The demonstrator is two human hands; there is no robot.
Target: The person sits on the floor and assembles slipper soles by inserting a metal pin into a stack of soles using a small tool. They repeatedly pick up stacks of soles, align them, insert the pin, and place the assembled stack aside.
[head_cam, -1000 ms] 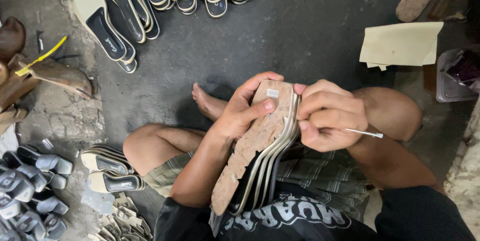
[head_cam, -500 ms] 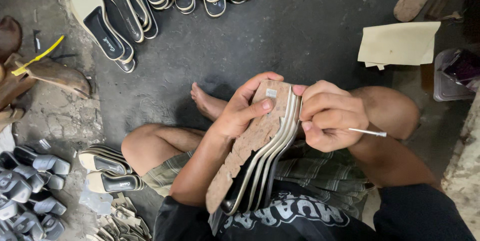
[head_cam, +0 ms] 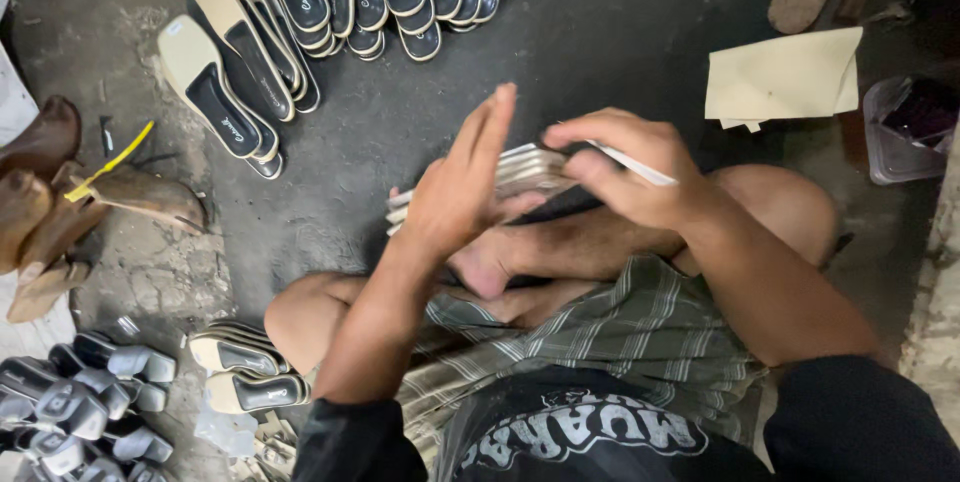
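I sit cross-legged on a dark floor. A stack of thin flat shoe soles lies sideways over my bare foot and shin. My right hand grips the stack's right end from above, and a thin white stick is pinched in the same fingers. My left hand is flat with straight fingers pointing up, its palm against the left end of the stack. The hands hide most of the stack.
Rows of black-and-cream insoles lie on the floor ahead. A folded cream paper and a clear plastic tub are at right. Brown wooden pieces and grey heels are at left. More insoles sit by my left knee.
The stack stood tilted up against my lap with both hands around it. Now it lies sideways and lower over my foot, and my left hand has opened flat.
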